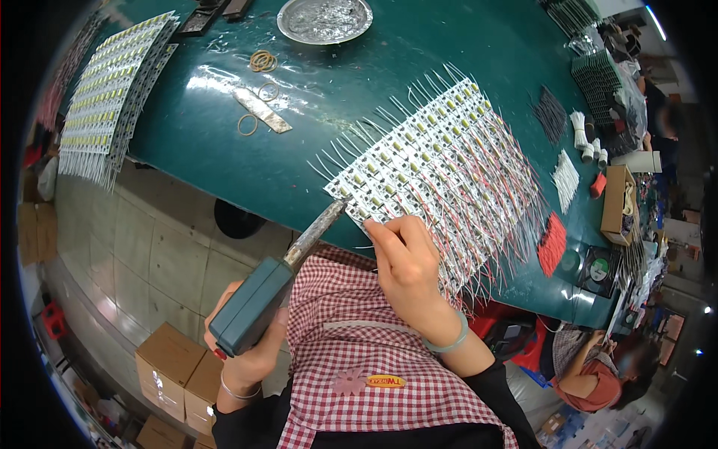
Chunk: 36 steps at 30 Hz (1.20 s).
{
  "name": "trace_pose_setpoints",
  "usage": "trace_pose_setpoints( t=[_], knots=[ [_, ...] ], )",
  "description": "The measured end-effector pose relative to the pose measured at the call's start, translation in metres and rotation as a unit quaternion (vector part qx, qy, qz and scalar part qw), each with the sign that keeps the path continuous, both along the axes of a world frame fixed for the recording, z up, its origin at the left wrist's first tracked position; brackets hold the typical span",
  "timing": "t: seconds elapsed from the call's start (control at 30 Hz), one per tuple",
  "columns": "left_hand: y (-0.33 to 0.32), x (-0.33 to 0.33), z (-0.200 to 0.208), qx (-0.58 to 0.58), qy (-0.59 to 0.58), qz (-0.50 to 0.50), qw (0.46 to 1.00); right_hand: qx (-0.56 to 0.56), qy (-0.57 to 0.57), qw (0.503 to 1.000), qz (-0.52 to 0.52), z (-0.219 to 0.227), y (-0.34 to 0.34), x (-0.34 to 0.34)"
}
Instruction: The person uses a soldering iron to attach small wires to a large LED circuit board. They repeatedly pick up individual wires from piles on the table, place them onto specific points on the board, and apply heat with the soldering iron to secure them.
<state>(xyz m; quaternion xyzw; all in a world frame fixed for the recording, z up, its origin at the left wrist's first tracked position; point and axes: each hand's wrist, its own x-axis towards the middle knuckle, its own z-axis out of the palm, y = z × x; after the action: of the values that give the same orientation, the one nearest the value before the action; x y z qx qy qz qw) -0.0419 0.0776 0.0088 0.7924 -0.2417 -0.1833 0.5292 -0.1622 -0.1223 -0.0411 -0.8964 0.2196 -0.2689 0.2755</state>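
Observation:
My left hand (254,357) is wrapped around the dark green body of a soldering gun (258,303). Its long, scorched tip reaches up and right to the near left corner of a white circuit board panel (419,153). Rows of yellow parts cover that panel; thin white wires stick out along its far edge, and red and white wires (486,202) spread over its right side. Thumb and fingers of my right hand (410,262) are pinched together at the panel's near edge, close to the iron's tip. Whatever lies between them is too small to make out.
The green table (314,97) also bears a metal dish (325,21), rubber bands (262,61), a flat metal strip (262,110), and bundles of red wires (552,245) and white wires (565,179). More panels (120,90) stand at the left edge. A person (598,367) sits at right.

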Motion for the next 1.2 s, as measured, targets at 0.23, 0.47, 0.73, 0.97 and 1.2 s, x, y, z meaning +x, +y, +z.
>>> trace_pose_setpoints(
  t=[0.23,0.47,0.73,0.97,1.2],
  knots=[
    [-0.001,0.002,-0.001,-0.009,-0.035,-0.024,0.999,0.009,0.009,1.0,0.01,-0.002,0.0,0.001],
    [0.002,0.001,-0.002,0.006,-0.021,-0.025,0.999,-0.003,-0.006,1.0,0.008,-0.002,0.0,-0.001],
    [0.003,0.0,-0.005,0.008,-0.045,-0.065,0.997,-0.036,-0.027,0.999,-0.019,-0.002,0.003,-0.004],
    [-0.001,-0.002,-0.008,-0.02,-0.036,-0.061,0.997,-0.041,-0.033,0.998,-0.019,-0.005,0.003,-0.003],
    [-0.006,0.002,-0.003,0.0,-0.071,-0.093,0.993,-0.027,-0.021,0.999,-0.029,-0.003,0.003,-0.003]
  ],
)
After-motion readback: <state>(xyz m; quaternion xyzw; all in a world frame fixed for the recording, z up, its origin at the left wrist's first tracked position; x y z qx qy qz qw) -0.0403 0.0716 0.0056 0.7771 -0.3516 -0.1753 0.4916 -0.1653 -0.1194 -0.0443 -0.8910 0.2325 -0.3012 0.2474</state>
